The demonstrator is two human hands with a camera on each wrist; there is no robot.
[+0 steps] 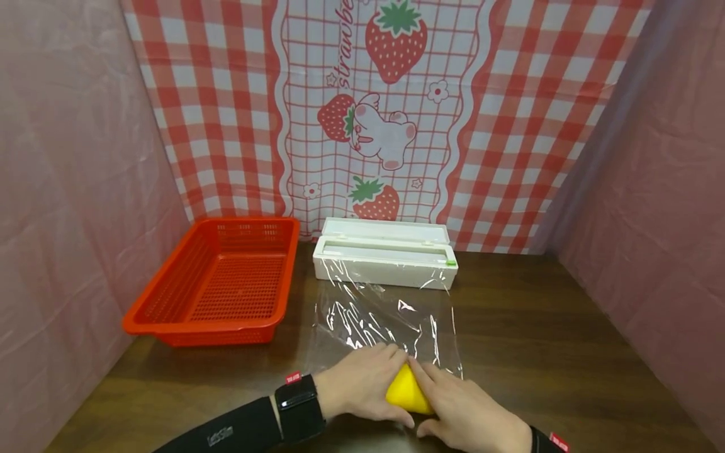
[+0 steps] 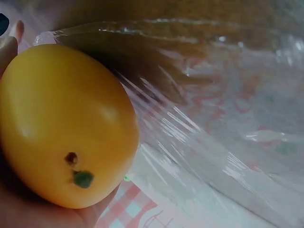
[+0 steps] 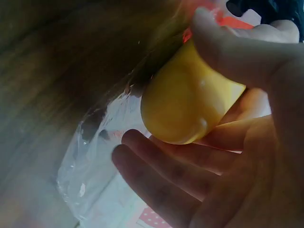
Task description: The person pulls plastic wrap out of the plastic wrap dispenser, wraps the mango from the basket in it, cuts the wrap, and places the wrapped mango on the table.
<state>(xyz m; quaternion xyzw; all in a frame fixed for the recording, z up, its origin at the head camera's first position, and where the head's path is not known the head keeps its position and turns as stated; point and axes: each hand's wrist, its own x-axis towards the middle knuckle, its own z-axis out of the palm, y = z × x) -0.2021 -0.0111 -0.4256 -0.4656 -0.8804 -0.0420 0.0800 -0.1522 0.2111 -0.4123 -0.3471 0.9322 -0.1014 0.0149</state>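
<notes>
A smooth yellow fruit (image 1: 408,391) with a small dark green stem spot lies between both hands at the front of the table. On its left side the left hand (image 1: 368,382) holds it, fingers over the top and thumb low. From the other side my right hand (image 1: 466,408) holds it, with the thumb across it and two fingers extended past it in the right wrist view. Clear cling film (image 1: 385,321) runs, creased and shiny, from a white dispenser box (image 1: 385,272) to the fruit. The film's near edge is hidden by the hands.
A red plastic basket (image 1: 286,283) stands at the left. The dispenser's lid (image 1: 387,230) is raised at the back, with a green piece at its box's right end. Behind hangs a checked strawberry cloth (image 1: 226,113); pink cloth walls (image 1: 651,189) flank the brown wooden table (image 1: 527,314).
</notes>
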